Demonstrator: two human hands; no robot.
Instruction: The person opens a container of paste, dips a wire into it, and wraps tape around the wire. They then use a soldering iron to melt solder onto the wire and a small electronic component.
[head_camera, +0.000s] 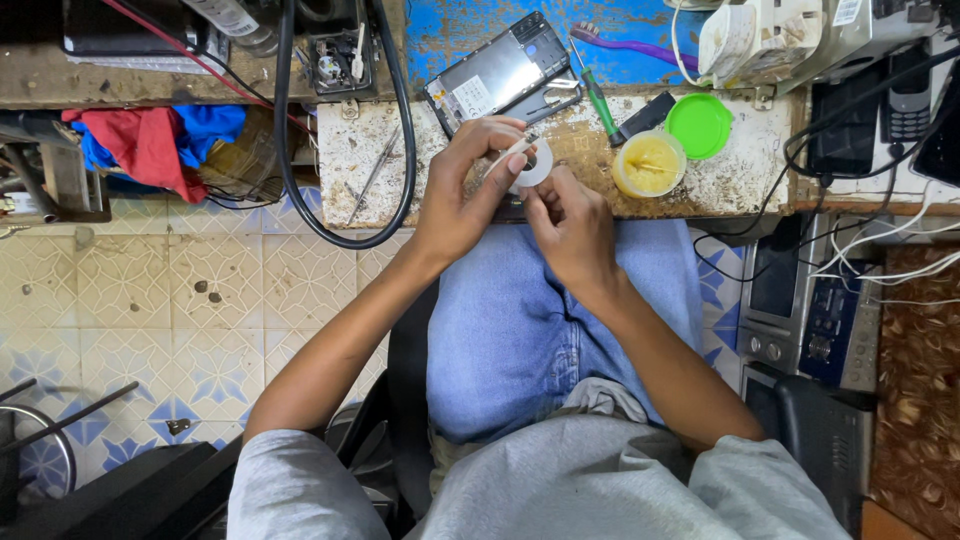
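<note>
My left hand (462, 192) grips a small white roll of tape (533, 168) in front of the workbench edge, thumb and fingers curled round it. My right hand (570, 225) pinches at the roll's lower side, fingertips touching it. Both hands hover over my lap in blue jeans. Just beyond them an opened phone (497, 72) lies on the worn bench (440, 135), its back removed and inner parts showing.
A green-handled screwdriver (598, 95), an open tub of yellow paste (649, 164) with its green lid (699, 125), tweezers (374, 172) and a thick black cable (405, 150) lie on the bench. Electronic boxes and wires crowd the right. Tiled floor at left.
</note>
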